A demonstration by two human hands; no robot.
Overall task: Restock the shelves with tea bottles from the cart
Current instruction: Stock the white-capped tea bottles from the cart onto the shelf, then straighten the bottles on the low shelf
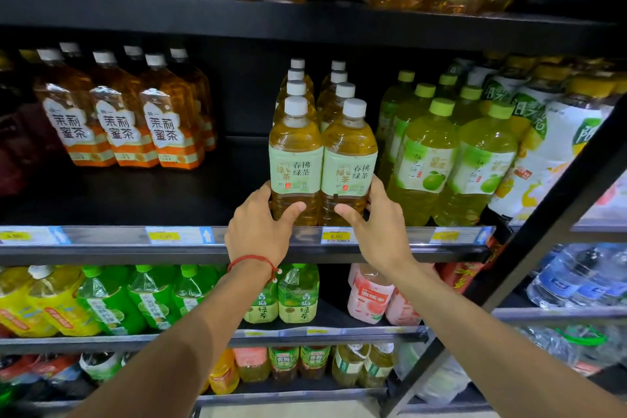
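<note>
Both hands reach up to the front edge of the middle shelf [101, 200], where 2 green tea bottles stand upright side by side, touching, their long axes vertical. The left hand [261, 227] cups the lower body of the left green tea bottle [295, 159], thumb across its front and fingers curled round its outer side. The right hand [369, 224] mirrors this on the right green tea bottle [349, 163], thumb on the front, fingers wrapped round the right flank. Each hand is closed on its own bottle, below the pale green label, so neither is nearer; the bottles lie straight ahead of the palms.

Behind each front bottle a row of the same white-capped bottles runs back into the shelf, 4 caps visible per row. Just to the right stand lime-capped green drink bottles [427, 159], close beside the right hand's knuckles. To the left the shelf is bare as far as the jasmine honey tea bottles [118, 122]. The bottle bases sit just behind the price rail [336, 236]. The cart is out of view.
</note>
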